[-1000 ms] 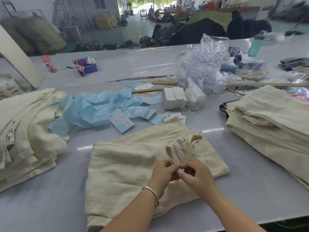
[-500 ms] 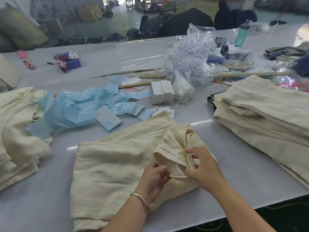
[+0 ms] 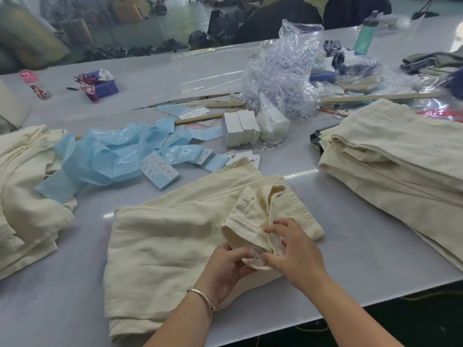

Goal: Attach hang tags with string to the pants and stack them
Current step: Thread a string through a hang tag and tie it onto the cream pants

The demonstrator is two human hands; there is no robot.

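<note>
Both hands work at the turned-back waistband of the folded cream pants (image 3: 175, 236) lying on the near middle of the grey table (image 3: 375, 259). The left hand (image 3: 226, 265), a metal bangle (image 3: 203, 298) on its wrist, curls under the waistband edge and pinches the cloth from below. The right hand (image 3: 293, 249) grips the same fold from the right, thumb and fingers curled on the fabric beside a small sewn-in label (image 3: 257, 254) with dark print too small to read. Whether a string is between the fingers cannot be told.

Just beyond the pants, white hang tags (image 3: 244, 160) peek out from under the far edge. Farther back stand a block of white tags (image 3: 240, 130) and a clear bag of white string (image 3: 271, 121), with loose string trailing on the table. Left of these lie crumpled blue plastic sheets (image 3: 100, 156) and a blue card of stickers (image 3: 159, 170). A stack of folded cream pants (image 3: 400, 159) sits at the right, well apart from the hands; a looser heap of cream pants (image 3: 25, 191) fills the left edge. A big crinkled clear plastic bag (image 3: 285, 71) rises at the far middle, and a teal bottle (image 3: 365, 33) stands far right.
</note>
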